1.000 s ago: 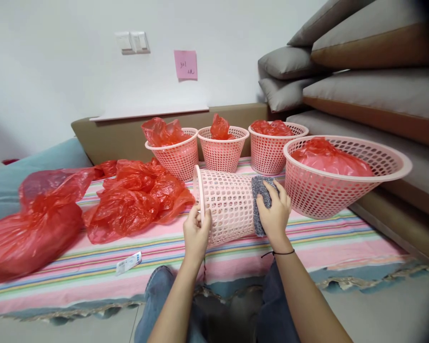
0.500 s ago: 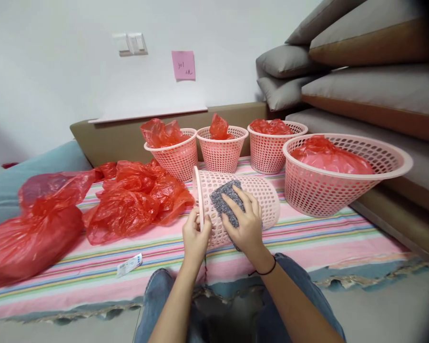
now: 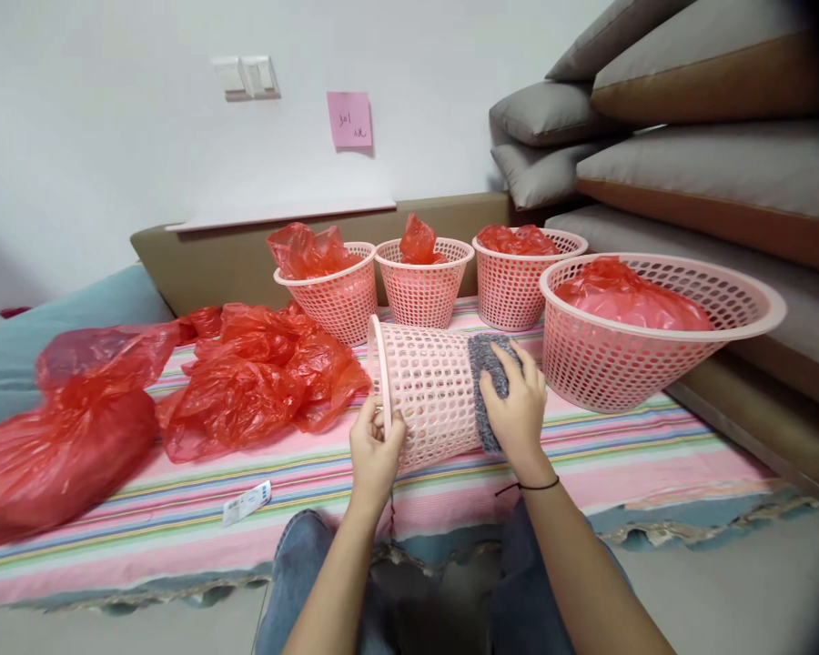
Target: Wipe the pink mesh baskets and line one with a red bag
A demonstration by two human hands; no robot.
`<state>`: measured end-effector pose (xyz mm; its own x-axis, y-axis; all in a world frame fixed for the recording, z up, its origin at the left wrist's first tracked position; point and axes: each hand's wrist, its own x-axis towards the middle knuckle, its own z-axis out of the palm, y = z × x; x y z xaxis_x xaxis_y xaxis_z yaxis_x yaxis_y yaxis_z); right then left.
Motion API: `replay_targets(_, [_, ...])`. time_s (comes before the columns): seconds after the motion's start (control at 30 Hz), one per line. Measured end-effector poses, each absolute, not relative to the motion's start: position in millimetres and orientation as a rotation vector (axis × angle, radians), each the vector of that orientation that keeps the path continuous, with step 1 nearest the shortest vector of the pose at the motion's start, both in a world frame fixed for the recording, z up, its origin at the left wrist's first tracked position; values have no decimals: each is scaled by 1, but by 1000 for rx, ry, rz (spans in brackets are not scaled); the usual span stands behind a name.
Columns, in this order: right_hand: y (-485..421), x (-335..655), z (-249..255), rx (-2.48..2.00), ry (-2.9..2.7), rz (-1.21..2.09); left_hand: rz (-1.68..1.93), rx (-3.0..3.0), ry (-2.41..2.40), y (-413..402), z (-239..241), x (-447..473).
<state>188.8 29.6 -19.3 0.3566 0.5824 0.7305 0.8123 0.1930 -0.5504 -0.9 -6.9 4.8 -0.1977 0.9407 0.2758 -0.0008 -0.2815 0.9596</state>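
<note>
A pink perforated plastic basket [image 3: 429, 391] lies on its side on the striped cloth [image 3: 314, 537], its mouth facing left. My left hand [image 3: 375, 446] pinches the rim at the near side, thumb outside and fingers inside. A grey cloth [image 3: 486, 400] is wrapped over the basket's wall close to its base. Over that cloth rests my right hand [image 3: 517, 405], fingers bent and pressing it to the plastic. The basket's base is partly hidden behind this hand and the cloth.
Behind stand upright pink baskets [image 3: 424, 296] holding red plastic bags; a larger oval basket [image 3: 607, 364] stands at right. Crumpled red bags [image 3: 259, 382] and a filled red bag [image 3: 61, 455] lie left, near a small white label [image 3: 247, 503]. Grey cushions [image 3: 710, 173] are stacked at right.
My right hand has slid the grey cloth rightward along the basket, from the middle of its wall to near the base. My left hand keeps its hold on the rim.
</note>
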Motion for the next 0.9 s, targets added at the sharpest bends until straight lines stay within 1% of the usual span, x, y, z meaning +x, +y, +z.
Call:
replay_targets(0.43, [26, 184, -20, -1520, -1321, -264, 1593, 1315, 1147, -4, 0, -5])
replay_targets(0.73, [1, 128, -9, -1241, -1606, -385, 1572, 1339, 1150, -4, 2, -9])
replay_targets(0.9, [13, 149, -9, -1330, -1544, -311, 1566, 1375, 1164, -5, 1, -9])
